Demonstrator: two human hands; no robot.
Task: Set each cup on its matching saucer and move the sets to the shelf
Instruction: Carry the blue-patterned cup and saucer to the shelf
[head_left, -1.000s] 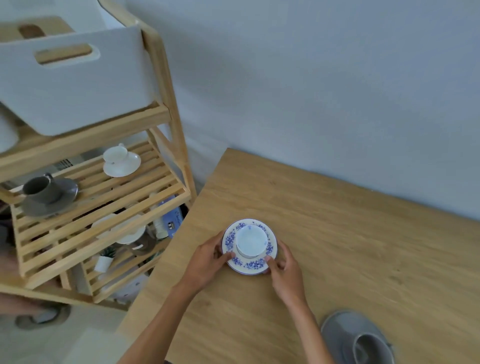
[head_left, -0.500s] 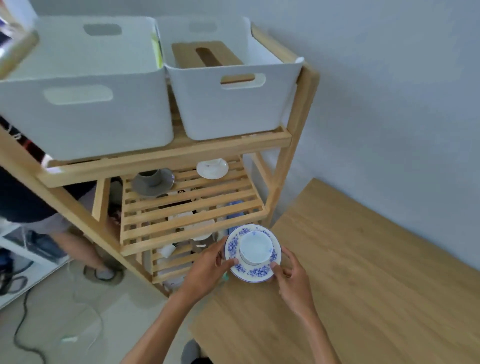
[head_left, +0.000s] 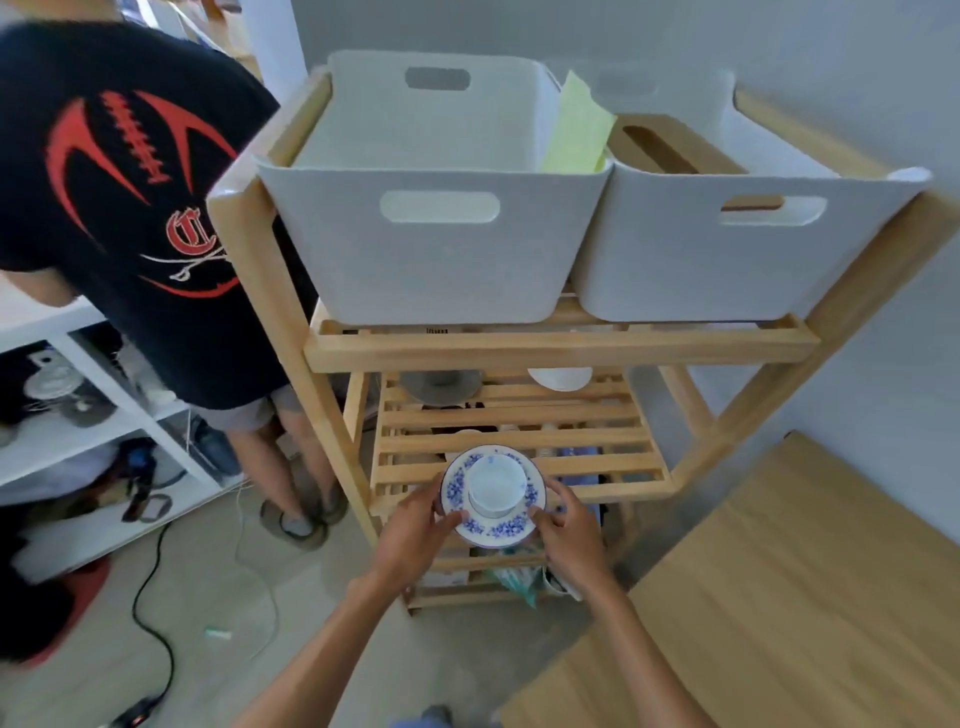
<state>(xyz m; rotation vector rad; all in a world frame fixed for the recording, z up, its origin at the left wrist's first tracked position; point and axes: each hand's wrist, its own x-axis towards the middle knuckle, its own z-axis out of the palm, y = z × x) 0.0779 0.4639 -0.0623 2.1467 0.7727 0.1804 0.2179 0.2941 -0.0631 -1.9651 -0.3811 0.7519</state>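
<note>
A white cup (head_left: 493, 486) stands on a blue-flowered saucer (head_left: 457, 488). I hold the set in the air with both hands, just in front of the slatted middle shelf (head_left: 519, 447) of the wooden rack. My left hand (head_left: 413, 535) grips the saucer's left rim. My right hand (head_left: 569, 535) grips its right rim. On the back of that shelf sit a grey cup-and-saucer set (head_left: 440, 385) and a white one (head_left: 560, 376), both partly hidden under the top shelf.
Two white bins (head_left: 436, 249) (head_left: 727, 249) fill the rack's top shelf. Another person in a dark shirt (head_left: 130, 208) stands to the left of the rack. The wooden table (head_left: 779, 597) is at the lower right. Cables (head_left: 156, 649) lie on the floor.
Both hands lifted the cup and saucer off the table and carried them left to the rack. My view swung left, bringing the other person into sight.
</note>
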